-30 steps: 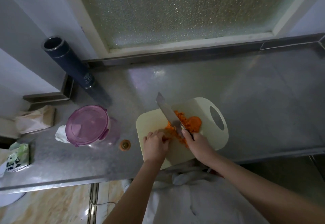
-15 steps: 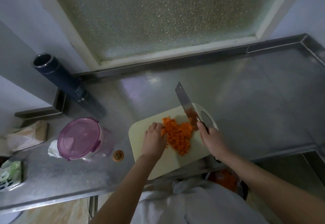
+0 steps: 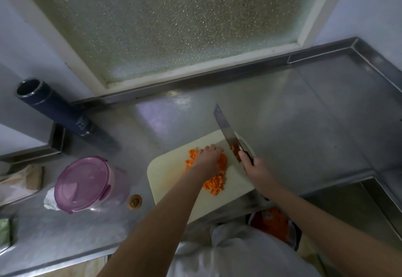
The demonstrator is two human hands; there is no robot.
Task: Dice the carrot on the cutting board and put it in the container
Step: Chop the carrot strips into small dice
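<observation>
**A:** The lidded container (image 3: 83,184) sits at the left of the steel counter (image 3: 282,113), lid on and well apart from the cutting board (image 3: 167,174). If the person scoops before opening it, the dice probably end up on the counter, imo.

**B:** Bigger worry for me. The left hand (image 3: 208,159) lies on the diced carrot (image 3: 214,184) mid-board, fingers fairly straight and close together, tips pointing at the knife (image 3: 225,131). The blade is just beside them, its tip angled up past the far edge. A chop with those tips untucked could nick one.

**A:** The right hand (image 3: 255,168) has its fingers wrapped round the handle at the board's right end. There's also a dark bowl (image 3: 295,235) holding something orange below the near counter edge. Can't tell if that's the real target.
</observation>
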